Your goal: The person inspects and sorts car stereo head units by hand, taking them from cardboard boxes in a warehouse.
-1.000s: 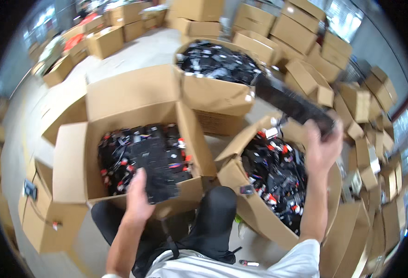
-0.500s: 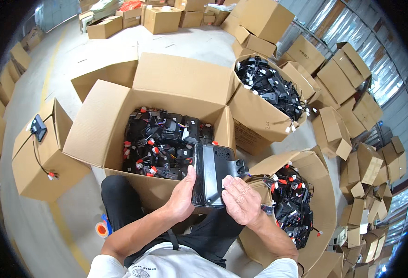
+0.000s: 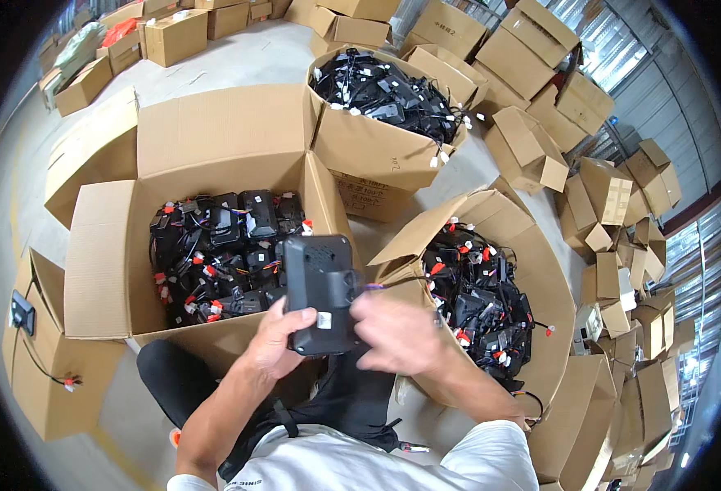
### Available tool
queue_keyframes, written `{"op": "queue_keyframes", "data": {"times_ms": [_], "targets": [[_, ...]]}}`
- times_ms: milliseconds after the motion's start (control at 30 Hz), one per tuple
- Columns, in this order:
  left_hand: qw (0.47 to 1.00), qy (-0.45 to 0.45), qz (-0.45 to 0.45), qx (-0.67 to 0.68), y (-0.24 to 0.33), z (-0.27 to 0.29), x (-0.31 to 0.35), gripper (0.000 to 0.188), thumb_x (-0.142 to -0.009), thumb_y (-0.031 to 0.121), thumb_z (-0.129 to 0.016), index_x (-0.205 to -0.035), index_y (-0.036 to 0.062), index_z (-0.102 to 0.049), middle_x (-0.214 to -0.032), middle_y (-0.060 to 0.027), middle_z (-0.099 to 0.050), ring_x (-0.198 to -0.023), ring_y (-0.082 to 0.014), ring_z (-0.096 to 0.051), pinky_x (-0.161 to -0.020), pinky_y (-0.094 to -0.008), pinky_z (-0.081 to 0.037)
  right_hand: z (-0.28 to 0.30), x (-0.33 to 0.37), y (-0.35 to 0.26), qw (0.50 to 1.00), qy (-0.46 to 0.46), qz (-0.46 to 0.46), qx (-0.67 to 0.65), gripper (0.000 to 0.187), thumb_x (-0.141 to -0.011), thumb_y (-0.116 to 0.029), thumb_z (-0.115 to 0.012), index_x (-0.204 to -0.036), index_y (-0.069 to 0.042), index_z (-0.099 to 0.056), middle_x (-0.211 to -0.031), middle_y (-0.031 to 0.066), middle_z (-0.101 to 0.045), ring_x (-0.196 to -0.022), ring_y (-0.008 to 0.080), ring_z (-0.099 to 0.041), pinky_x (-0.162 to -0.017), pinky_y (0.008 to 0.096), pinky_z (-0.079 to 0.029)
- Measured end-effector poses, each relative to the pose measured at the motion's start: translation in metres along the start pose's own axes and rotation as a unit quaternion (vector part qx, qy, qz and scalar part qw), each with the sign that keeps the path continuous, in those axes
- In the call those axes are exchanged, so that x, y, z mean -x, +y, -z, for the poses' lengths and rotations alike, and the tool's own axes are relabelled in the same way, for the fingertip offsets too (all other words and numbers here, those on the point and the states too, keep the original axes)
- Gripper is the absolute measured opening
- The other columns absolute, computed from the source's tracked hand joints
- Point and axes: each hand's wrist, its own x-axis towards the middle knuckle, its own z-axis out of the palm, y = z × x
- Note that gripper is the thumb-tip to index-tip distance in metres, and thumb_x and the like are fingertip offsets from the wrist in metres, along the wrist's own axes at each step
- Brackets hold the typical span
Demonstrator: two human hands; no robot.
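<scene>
A flat, black, rectangular plastic device [image 3: 318, 274] is held up over my lap, with a small white label on its face. My left hand [image 3: 277, 337] grips its lower left edge, thumb across the front. Close to its right edge is my right hand [image 3: 397, 331], smeared by motion; whether its fingers touch the device cannot be told. A thin dark cable [image 3: 405, 281] runs right from the device toward the round-sided carton [image 3: 553, 327], which holds similar black devices with red and white connectors. Beyond my left hand stands an open carton [image 3: 103, 270] filled with more of them.
A third carton [image 3: 369, 151] heaped with black cabled devices stands farther off. On the left, a device [image 3: 22, 313] rests on a closed-looking carton [image 3: 70, 376], its cable hanging down. Many empty-looking cartons [image 3: 532, 147] pile along the right wall.
The view has swung right, so the cartons sit farther left. The device's face now shows a white label instead of a shiny panel. My right hand has gone from resting on it to blurred motion.
</scene>
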Motion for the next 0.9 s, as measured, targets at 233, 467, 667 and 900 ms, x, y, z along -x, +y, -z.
{"op": "queue_keyframes", "data": {"times_ms": [233,467,667,900], "targets": [[0.996,-0.028,-0.080,-0.035,0.030,-0.015,0.011,0.068,-0.074,0.017,-0.079,-0.130,-0.0033,-0.047,-0.117,-0.0155,-0.063,-0.103,-0.0259,-0.067,-0.092,-0.0423,-0.056,0.064,0.122,0.130,0.886,-0.060,-0.449,0.102,0.033,-0.086,-0.004,-0.059,-0.118,0.002,-0.061,-0.126,0.0214,-0.061,-0.120,0.0362,-0.056,-0.107,0.0417,-0.040],[0.997,0.033,-0.061,-0.028,0.007,-0.005,-0.007,0.061,-0.076,0.012,-0.077,-0.128,-0.0021,-0.049,-0.115,-0.0142,-0.064,-0.101,-0.0256,-0.067,-0.093,-0.0421,-0.056,0.039,0.176,0.111,0.873,-0.023,-0.487,-0.004,0.011,-0.094,-0.009,-0.060,-0.097,0.001,-0.063,-0.083,0.0125,-0.062,-0.077,0.0264,-0.059,-0.072,0.0380,-0.048],[0.992,0.010,0.053,-0.110,-0.043,-0.034,-0.037,0.054,-0.077,-0.002,-0.072,-0.128,-0.0003,-0.052,-0.114,-0.0107,-0.065,-0.100,-0.0211,-0.067,-0.093,-0.0377,-0.054,0.050,0.128,0.097,0.815,0.001,-0.553,-0.174,0.010,-0.095,-0.009,-0.064,-0.093,0.001,-0.062,-0.074,-0.0018,-0.055,-0.072,0.0076,-0.052,-0.065,0.0242,-0.045],[0.995,0.031,0.013,-0.092,-0.025,-0.004,-0.032,0.055,-0.077,0.006,-0.073,-0.126,-0.0032,-0.050,-0.112,-0.0149,-0.065,-0.098,-0.0243,-0.068,-0.091,-0.0429,-0.057,0.085,0.145,0.110,0.696,0.250,-0.597,-0.312,0.022,-0.101,-0.018,-0.057,-0.083,-0.006,-0.058,-0.067,-0.0022,-0.049,-0.061,0.0110,-0.047,-0.066,0.0287,-0.044]]}}
